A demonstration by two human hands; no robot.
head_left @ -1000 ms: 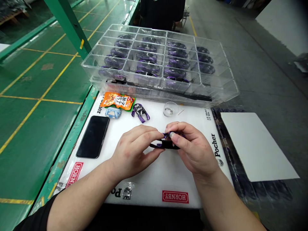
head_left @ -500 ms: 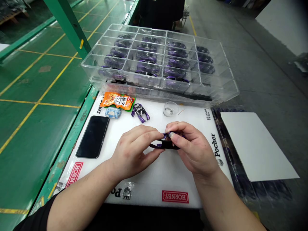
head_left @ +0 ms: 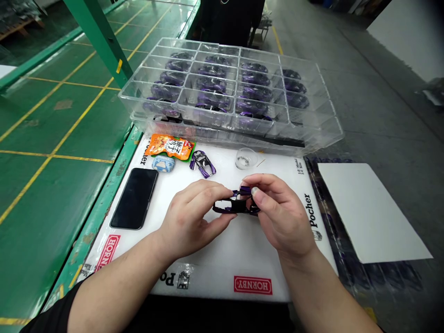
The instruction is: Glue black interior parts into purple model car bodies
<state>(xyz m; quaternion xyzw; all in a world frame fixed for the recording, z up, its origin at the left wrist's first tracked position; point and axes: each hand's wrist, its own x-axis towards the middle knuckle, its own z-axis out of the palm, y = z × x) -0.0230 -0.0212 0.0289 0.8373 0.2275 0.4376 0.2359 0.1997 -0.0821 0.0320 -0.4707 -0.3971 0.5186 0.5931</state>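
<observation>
Between my two hands is a purple-and-black model car body point(head_left: 238, 204), held just above the white foam mat point(head_left: 215, 259). My left hand point(head_left: 196, 215) grips its left end, thumb below and fingers on top. The right end is pinched by my right hand point(head_left: 282, 210), with the thumb at the near side and the fingers behind. My fingers cover parts of the shell at both ends. Beyond my left hand lies a second purple car body point(head_left: 203, 163). A small clear cup point(head_left: 246, 158) with tiny bits in it stands past my right hand.
Clear compartment trays point(head_left: 222, 125) holding several purple car bodies stand across the back. At the left are a black phone point(head_left: 134, 199), a blue-and-white case point(head_left: 163, 163) and an orange packet point(head_left: 169, 146). A white board point(head_left: 371, 212) lies over more trays at the right. A green post point(head_left: 100, 41) rises back left.
The car body has turned slightly and shifted a little left between my hands, showing more of its near side. My right thumb has moved slightly right along it.
</observation>
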